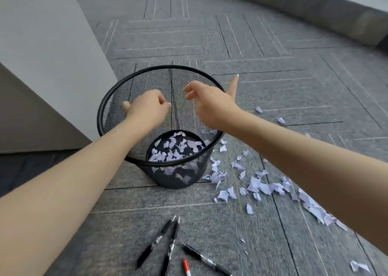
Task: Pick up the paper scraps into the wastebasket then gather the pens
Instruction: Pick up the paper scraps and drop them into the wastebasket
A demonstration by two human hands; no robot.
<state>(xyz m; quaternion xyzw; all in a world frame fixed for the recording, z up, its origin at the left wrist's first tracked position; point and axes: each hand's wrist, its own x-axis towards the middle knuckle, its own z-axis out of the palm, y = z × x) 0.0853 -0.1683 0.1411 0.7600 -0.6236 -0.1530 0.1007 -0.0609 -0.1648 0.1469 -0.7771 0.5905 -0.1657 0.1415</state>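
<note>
A black mesh wastebasket (117, 99) stands on the grey carpet with several pale paper scraps on its bottom (178, 146). Both my hands hover over its mouth. My left hand (147, 105) has its fingers curled, and I see nothing in it. My right hand (210, 101) is open with fingers spread and the thumb pointing up. Many more paper scraps (262, 187) lie scattered on the floor to the right of the basket. Three black pens (156, 242) and a red-and-white pen (186, 267) lie on the carpet near the bottom edge.
A grey wall panel or cabinet side (48, 55) rises at the left, close to the basket. A low grey ledge (315, 13) curves along the far side. One stray scrap (359, 266) lies at the bottom right.
</note>
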